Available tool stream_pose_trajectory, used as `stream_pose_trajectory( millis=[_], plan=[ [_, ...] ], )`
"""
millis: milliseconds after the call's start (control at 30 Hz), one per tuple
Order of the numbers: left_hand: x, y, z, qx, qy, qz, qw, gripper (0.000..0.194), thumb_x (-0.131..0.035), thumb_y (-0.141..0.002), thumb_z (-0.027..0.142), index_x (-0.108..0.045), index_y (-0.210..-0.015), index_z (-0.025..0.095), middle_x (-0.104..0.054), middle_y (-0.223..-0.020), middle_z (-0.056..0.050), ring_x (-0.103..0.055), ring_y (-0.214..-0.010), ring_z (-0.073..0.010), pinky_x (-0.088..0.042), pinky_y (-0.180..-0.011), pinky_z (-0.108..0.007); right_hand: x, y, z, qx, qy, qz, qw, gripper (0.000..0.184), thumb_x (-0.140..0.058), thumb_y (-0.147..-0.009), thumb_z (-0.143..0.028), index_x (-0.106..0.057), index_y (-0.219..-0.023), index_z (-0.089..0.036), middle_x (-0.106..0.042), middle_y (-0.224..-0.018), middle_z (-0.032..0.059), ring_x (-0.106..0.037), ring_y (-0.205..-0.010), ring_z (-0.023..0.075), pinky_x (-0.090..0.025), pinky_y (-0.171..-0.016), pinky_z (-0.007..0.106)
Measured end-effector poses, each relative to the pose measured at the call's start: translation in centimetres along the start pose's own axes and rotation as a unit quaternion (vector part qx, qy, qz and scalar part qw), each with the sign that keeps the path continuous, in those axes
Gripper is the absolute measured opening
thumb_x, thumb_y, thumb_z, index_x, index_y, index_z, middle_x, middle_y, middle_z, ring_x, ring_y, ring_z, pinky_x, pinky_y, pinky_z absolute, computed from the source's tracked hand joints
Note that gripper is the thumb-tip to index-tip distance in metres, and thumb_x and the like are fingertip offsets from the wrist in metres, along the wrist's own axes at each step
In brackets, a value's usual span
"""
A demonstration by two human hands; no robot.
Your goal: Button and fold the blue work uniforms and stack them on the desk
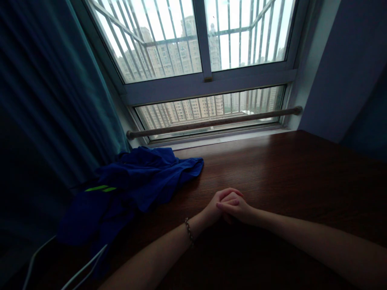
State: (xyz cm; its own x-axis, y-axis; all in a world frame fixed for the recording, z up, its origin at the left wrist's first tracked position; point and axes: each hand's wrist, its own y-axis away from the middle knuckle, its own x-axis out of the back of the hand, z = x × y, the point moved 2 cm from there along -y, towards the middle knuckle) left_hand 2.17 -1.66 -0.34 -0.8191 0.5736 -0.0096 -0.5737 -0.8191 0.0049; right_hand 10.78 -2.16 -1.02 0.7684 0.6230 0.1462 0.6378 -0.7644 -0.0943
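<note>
My left hand (215, 206) and my right hand (242, 209) are clasped together over the dark brown wooden table (256, 169). Their fingers wrap round each other, and I see no object between them. Some fingers are hidden in the clasp. A chain bracelet (188, 229) circles my left wrist. Beyond my left forearm lies a crumpled blue garment (142, 177) with two bright green stripes, apart from both hands.
A barred window (208, 76) with a horizontal rail (211, 122) across its lower part stands behind the table. On the left hangs a blue curtain (60, 88). White cables (86, 266) run at the lower left. A wall (341, 76) rises at the right.
</note>
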Motion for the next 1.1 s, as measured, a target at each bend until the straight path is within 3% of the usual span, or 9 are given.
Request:
stream_pose_trajectory(
  millis=[733, 900, 967, 1033, 1100],
  plan=[
    [0.0, 0.2, 0.3, -0.024, -0.046, 0.016, 0.999, 0.029, -0.053, -0.075, 0.035, -0.056, -0.095, 0.014, -0.06, -0.089, -0.007, -0.058, -0.079, -0.0177, -0.045, -0.057, -0.022, 0.1, 0.1, 0.2, -0.026, -0.028, 0.008, 0.999, 0.054, -0.047, -0.071, -0.057, -0.041, -0.038, -0.015, -0.041, -0.035, -0.0025, -0.037, -0.031, 0.0056, -0.026, -0.032, 0.017],
    [0.3, 0.9, 1.1, -0.013, -0.146, 0.022, 0.989, 0.033, -0.047, -0.078, 0.038, -0.056, -0.1, 0.015, -0.06, -0.085, -0.006, -0.058, -0.069, -0.0149, -0.045, -0.054, -0.021, 0.4, -0.3, 0.9, -0.005, -0.034, -0.006, 0.999, 0.05, -0.05, -0.071, -0.055, -0.044, -0.042, -0.014, -0.043, -0.038, -0.0027, -0.038, -0.033, 0.0057, -0.027, -0.032, 0.017],
    [0.6, 1.3, 2.0, -0.002, -0.196, -0.007, 0.981, 0.036, -0.044, -0.079, 0.038, -0.054, -0.106, 0.016, -0.061, -0.087, -0.006, -0.058, -0.066, -0.0146, -0.045, -0.052, -0.022, 0.4, -0.4, 1.2, -0.008, -0.036, -0.016, 0.999, 0.048, -0.052, -0.071, -0.053, -0.045, -0.045, -0.014, -0.043, -0.04, -0.0031, -0.039, -0.034, 0.0061, -0.028, -0.033, 0.017],
    [1.1, 1.6, 3.5, -0.015, -0.26, -0.057, 0.964, 0.038, -0.047, -0.078, 0.037, -0.052, -0.11, 0.017, -0.061, -0.093, -0.007, -0.059, -0.075, -0.0167, -0.048, -0.061, -0.025, 0.4, -0.4, 1.0, 0.001, -0.021, -0.022, 1.0, 0.041, -0.054, -0.071, -0.05, -0.049, -0.054, -0.013, -0.045, -0.045, -0.0035, -0.042, -0.039, 0.0064, -0.031, -0.036, 0.017],
    [2.3, 1.9, 5.5, -0.049, -0.334, -0.071, 0.939, 0.039, -0.054, -0.075, 0.036, -0.054, -0.11, 0.019, -0.059, -0.102, -0.006, -0.056, -0.091, -0.019, -0.045, -0.079, -0.03, 0.4, -0.3, 0.6, 0.045, 0.041, -0.031, 0.998, 0.034, -0.056, -0.072, -0.044, -0.05, -0.061, -0.013, -0.045, -0.049, -0.0046, -0.041, -0.044, 0.0054, -0.032, -0.04, 0.017]
  ],
)
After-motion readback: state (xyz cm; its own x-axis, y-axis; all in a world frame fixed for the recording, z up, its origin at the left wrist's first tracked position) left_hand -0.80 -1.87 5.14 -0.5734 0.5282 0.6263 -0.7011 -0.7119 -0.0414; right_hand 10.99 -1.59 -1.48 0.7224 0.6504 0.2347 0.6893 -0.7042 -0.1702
